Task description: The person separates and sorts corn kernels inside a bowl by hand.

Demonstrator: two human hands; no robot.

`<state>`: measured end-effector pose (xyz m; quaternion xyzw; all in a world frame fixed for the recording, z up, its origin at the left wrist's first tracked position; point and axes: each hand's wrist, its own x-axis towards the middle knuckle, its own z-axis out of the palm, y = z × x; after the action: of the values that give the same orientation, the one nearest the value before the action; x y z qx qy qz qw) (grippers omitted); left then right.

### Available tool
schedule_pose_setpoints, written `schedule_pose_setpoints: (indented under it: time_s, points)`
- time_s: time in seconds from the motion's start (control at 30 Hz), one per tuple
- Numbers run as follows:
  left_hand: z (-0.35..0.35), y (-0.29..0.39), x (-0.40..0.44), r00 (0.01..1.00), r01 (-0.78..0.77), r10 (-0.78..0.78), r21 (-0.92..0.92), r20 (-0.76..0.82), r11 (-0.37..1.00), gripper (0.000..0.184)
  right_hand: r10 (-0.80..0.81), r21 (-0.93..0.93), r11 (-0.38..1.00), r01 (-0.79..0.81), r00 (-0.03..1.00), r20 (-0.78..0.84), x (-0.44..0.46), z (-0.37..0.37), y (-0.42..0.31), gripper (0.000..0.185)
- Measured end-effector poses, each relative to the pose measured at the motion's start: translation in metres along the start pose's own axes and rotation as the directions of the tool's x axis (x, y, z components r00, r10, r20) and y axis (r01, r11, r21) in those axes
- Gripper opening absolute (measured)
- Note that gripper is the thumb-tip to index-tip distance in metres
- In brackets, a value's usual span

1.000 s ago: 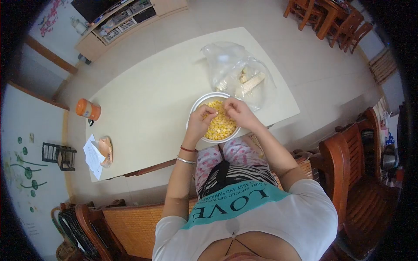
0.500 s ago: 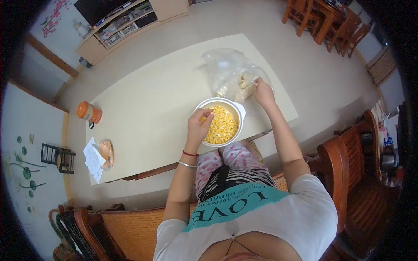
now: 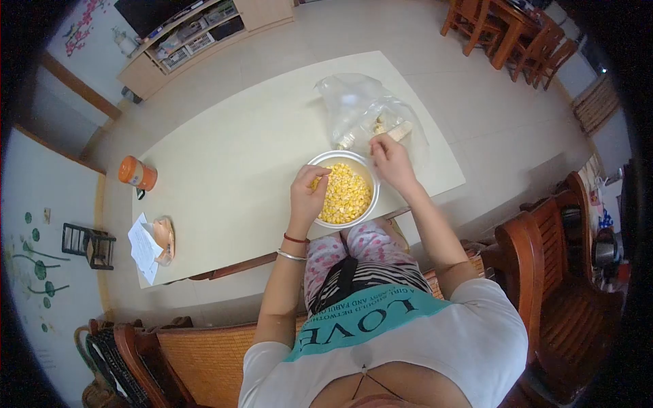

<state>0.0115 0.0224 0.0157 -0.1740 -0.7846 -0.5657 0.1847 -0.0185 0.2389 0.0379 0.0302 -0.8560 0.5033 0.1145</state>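
Right fingers (image 3: 386, 141) curled, now nearer bowl (image 3: 360, 167) of corn (image 3: 345, 197)

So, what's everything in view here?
Bowl: one, white, table's near edge
Kernels: many, yellow, in bowl
Bag: one, clear, beyond bowl
Corncobs: several, pale, at bag
Table: one, cream, centre
Canister: one, orange, table's left end
Papers: count unclear, white, table's left end
Cabinet: one, pale wood, back left
Chairs: several, brown, at right
Bracelets: two, red and silver, left wrist
Shirt: one, white-and-teal, worn
Left hand: one, bare, over bowl
Right hand: one, bare, by bowl and bag
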Motion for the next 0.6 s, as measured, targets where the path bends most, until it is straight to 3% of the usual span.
schedule_pose_setpoints:
  time_s: [0.03, 0.13, 0.27, 0.37, 0.47, 0.6]
  points:
    - [0.0, 0.0, 0.0, 1.0, 0.006, -0.006, 0.0, 0.006, 1.0, 0.01, -0.02, 0.112, 0.994, 0.015, 0.999, 0.048, -0.002, 0.006, -0.001, 0.019]
    - [-0.002, 0.001, 0.001, 1.0, 0.009, -0.009, -0.003, 0.016, 1.0, 0.011, -0.118, 0.052, 0.993, 0.108, 0.953, 0.279, -0.003, 0.019, -0.006, 0.016]
    - [-0.003, 0.002, 0.001, 1.0, 0.016, -0.016, -0.009, 0.026, 1.0, 0.011, -0.086, -0.276, 0.912, 0.302, 0.801, 0.592, -0.002, 0.046, 0.019, 0.028]
    - [-0.002, -0.001, 0.001, 0.999, 0.031, -0.03, -0.026, 0.031, 0.999, 0.012, -0.015, -0.4, 0.842, 0.362, 0.756, 0.654, 0.003, 0.065, 0.011, 0.032]
    - [-0.003, 0.002, 0.001, 0.999, 0.003, -0.002, -0.025, 0.039, 1.0, 0.012, -0.161, -0.48, 0.731, 0.485, 0.806, 0.57, -0.006, 0.078, 0.008, 0.031]
    - [-0.001, 0.0, 0.0, 1.0, 0.02, -0.02, -0.029, -0.002, 0.999, 0.01, 0.015, -0.474, 0.816, 0.33, 0.808, 0.589, 0.001, 0.086, 0.012, 0.037]
